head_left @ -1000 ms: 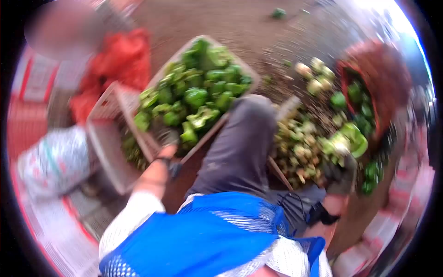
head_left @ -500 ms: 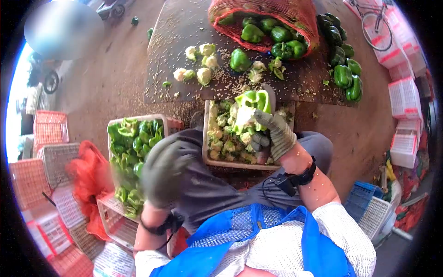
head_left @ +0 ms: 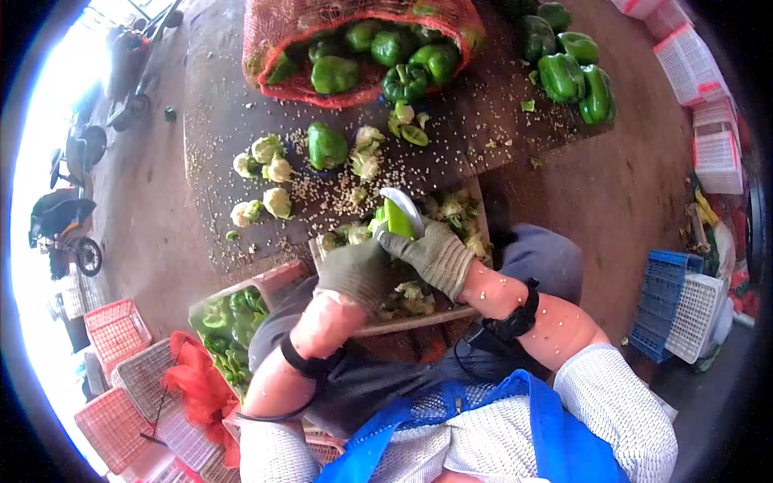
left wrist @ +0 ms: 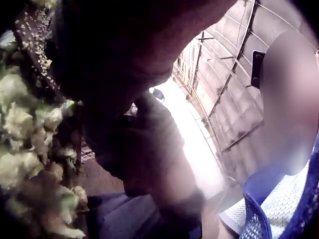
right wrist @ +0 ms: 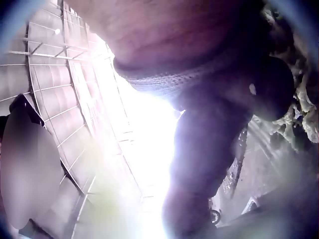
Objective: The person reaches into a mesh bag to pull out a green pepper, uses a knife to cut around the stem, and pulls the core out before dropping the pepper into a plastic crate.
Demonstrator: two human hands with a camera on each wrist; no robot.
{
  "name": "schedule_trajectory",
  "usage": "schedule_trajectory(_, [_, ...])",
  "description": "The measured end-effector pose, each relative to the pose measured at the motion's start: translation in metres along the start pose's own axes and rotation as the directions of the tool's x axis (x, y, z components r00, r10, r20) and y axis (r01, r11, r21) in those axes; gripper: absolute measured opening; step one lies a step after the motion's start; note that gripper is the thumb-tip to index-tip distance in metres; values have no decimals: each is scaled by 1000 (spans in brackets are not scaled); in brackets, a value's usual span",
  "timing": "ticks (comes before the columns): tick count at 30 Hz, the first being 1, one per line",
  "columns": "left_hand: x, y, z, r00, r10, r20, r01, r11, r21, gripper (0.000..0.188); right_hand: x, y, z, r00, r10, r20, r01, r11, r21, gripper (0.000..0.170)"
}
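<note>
In the head view, my gloved left hand [head_left: 353,274] and gloved right hand [head_left: 439,256] meet over a crate [head_left: 419,324] of cut pepper cores. The left hand holds a green bell pepper [head_left: 397,219], most of it hidden behind the fingers. My right hand grips a knife whose curved silver blade [head_left: 405,208] arches over the pepper; its handle is hidden in the glove. In both wrist views the hands are dark against bright light. Pale pepper cores [left wrist: 25,159] fill the left side of the left wrist view.
Ahead on a dark board [head_left: 217,121] lie loose cores [head_left: 270,161], scattered seeds and a whole pepper [head_left: 328,146]. A red mesh sack [head_left: 362,24] of peppers stands behind, more peppers [head_left: 561,78] at right. A crate of cut peppers [head_left: 233,330] stands by my left knee.
The left hand has come from the crate of cut peppers at left to meet the right hand. The head view has swung toward the board. The cut piece above the right hand is no longer visible.
</note>
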State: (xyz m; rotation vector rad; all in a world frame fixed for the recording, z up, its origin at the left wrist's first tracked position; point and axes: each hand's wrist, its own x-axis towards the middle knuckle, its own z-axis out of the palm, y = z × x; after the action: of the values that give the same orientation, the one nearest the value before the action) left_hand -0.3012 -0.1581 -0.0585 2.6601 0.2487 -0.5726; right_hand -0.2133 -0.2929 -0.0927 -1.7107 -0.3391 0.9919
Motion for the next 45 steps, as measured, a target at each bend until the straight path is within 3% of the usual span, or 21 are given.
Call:
schedule_trajectory(3, [15,-4,-15,991,110,72,-102,989,-105,30,-2,-10,-12,980,167,108,-153,980,-123,62])
schedule_trajectory(4, [18,-20,-5,974,225,-10,-214,915,-342,35,-6,-7,-8,982,143,127,-150,987,51,61])
schedule_trajectory(5, [18,-24,1,971,241,7,-186,768,-613,40,-9,-9,-5,982,119,147,-150,963,224,61])
schedule_trajectory(6, [18,-29,7,966,256,23,-126,550,-825,46,-15,-15,-6,984,109,143,-135,974,183,63])
schedule_trajectory(7, [15,-25,-8,952,302,45,-141,567,-812,48,-18,-20,-6,986,97,136,-116,983,145,65])
schedule_trajectory(8, [11,-28,-6,959,277,62,-105,546,-831,45,-15,-11,3,995,-94,19,91,987,133,70])
schedule_trajectory(9, [8,-30,-4,964,256,79,-71,526,-847,42,-17,-8,-1,996,-68,57,66,996,53,72])
schedule_trajectory(10, [7,-26,-15,958,249,142,-39,604,-796,41,-19,-16,-5,995,-43,94,46,999,-29,78])
schedule_trajectory(14, [6,-19,-24,966,259,3,-167,631,-758,46,-17,-25,-7,969,-246,-7,246,969,10,83])
schedule_trajectory(17, [7,2,-25,981,171,-95,-189,696,-693,47,-11,-28,-21,961,-274,37,272,961,55,86])
schedule_trajectory(19, [17,-5,9,994,35,100,86,273,-958,45,-12,-27,-26,963,-259,73,261,965,-18,91])
schedule_trajectory(21, [8,-13,12,978,204,31,-106,625,-773,43,-16,-25,-25,969,-214,122,227,969,-100,92])
schedule_trajectory(23, [2,-14,5,949,308,66,-191,729,-657,43,-21,-20,-22,953,-247,175,256,966,-34,90])
schedule_trajectory(28, [-17,-16,-13,902,365,230,32,475,-880,55,-32,-29,-20,928,-181,326,203,979,-35,87])
schedule_trajectory(32, [-10,-37,3,830,546,111,-129,382,-915,55,-35,-31,-18,914,-151,378,201,975,-98,83])
schedule_trajectory(33, [-12,-42,11,853,502,141,-55,355,-933,54,-34,-29,-18,911,-140,387,172,984,-49,85])
schedule_trajectory(37, [-4,-32,0,779,609,146,-78,326,-942,58,-34,-40,-20,899,-17,439,-66,983,173,91])
schedule_trajectory(38, [-1,-29,-2,746,655,119,-119,307,-944,60,-34,-34,-22,900,-79,429,39,994,100,91])
schedule_trajectory(41, [-12,-30,-23,768,625,140,-310,555,-772,67,-37,-31,-23,913,-241,330,231,970,70,91])
schedule_trajectory(43, [-22,-47,-10,843,510,172,-134,509,-850,69,-38,-34,-24,926,-271,261,251,962,110,90])
schedule_trajectory(45, [-34,-73,15,933,290,211,143,238,-961,70,-30,-25,-22,929,-334,159,297,930,218,87])
